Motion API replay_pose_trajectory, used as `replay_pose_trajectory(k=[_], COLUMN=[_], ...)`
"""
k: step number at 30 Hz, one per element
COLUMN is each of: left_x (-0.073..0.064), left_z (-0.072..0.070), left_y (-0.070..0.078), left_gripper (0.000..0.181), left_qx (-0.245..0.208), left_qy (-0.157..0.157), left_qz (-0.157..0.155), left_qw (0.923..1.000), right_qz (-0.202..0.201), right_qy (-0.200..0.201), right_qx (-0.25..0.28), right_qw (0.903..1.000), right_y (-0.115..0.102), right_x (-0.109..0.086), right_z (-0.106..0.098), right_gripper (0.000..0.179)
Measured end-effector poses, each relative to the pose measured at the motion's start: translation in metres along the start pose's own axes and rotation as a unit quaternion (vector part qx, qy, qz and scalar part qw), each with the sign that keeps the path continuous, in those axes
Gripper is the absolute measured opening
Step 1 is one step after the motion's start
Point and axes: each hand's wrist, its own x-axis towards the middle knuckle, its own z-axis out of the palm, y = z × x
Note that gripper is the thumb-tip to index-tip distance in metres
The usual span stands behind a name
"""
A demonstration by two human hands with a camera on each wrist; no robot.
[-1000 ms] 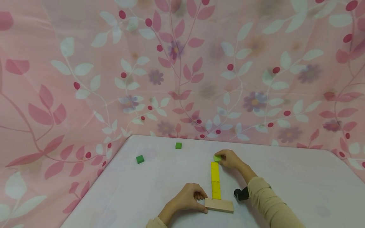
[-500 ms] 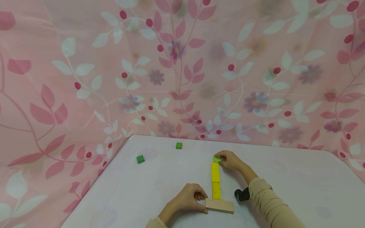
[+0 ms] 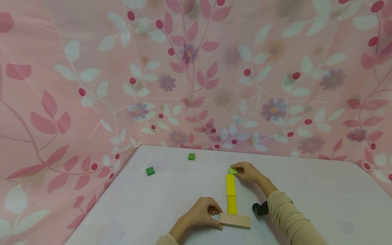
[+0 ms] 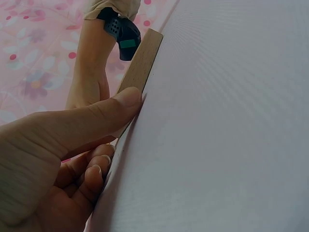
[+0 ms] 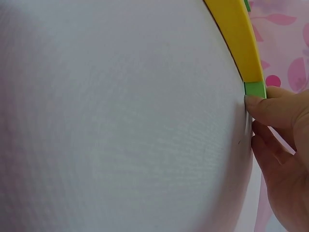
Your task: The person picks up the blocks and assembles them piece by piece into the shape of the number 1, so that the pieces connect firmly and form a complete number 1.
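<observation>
Low in the frame, right of centre, you pinch the lime block [image 3: 232, 171] in your right hand [image 3: 246, 172] against the yellow row [image 3: 231, 186], apparently aligning it. Below, your left hand [image 3: 202, 211] pinches the plank [image 3: 235, 221]; next probably calls for squaring the lime block, then releasing.

Left hand [image 3: 202, 211] pinching, right hand [image 3: 247, 172] farther forward, also pinching, right forearm [image 3: 267, 185] angled inward
</observation>
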Motion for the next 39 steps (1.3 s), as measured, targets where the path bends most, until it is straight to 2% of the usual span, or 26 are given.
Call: replay_pose_trajectory(k=[10,18,22,27,30,39], left_x=[0.0,0.001,0.001,0.001,0.002,0.0], left_z=[0.0,-0.007,-0.012,-0.014,-0.017,-0.036], left_y=[-0.001,0.001,0.002,0.002,-0.001,-0.013], left_gripper=[0.034,0.046,0.038,0.025,0.023,0.024], left_qx=[-0.011,-0.042,-0.076,-0.106,-0.098,-0.008], left_qy=[-0.001,-0.021,-0.021,-0.001,0.017,0.062], left_qz=[-0.001,-0.026,-0.032,-0.042,-0.041,-0.029], left_qw=[0.9999,0.9986,0.9964,0.9935,0.9942,0.9976], right_qz=[-0.017,-0.021,-0.022,-0.021,-0.013,-0.007], right_qy=[0.002,-0.005,-0.005,-0.002,-0.003,-0.004], right_qx=[-0.001,0.0,-0.004,-0.004,0.001,0.004], right_qw=[0.9999,0.9998,0.9997,0.9998,0.9999,1.0], right_y=[0.004,0.004,0.003,0.004,0.003,0.003], right_x=[-0.001,-0.001,-0.001,-0.001,-0.001,-0.001], right_z=[0.0,-0.003,-0.003,-0.003,-0.003,-0.002], right_gripper=[0.036,0.035,0.035,0.035,0.035,0.035])
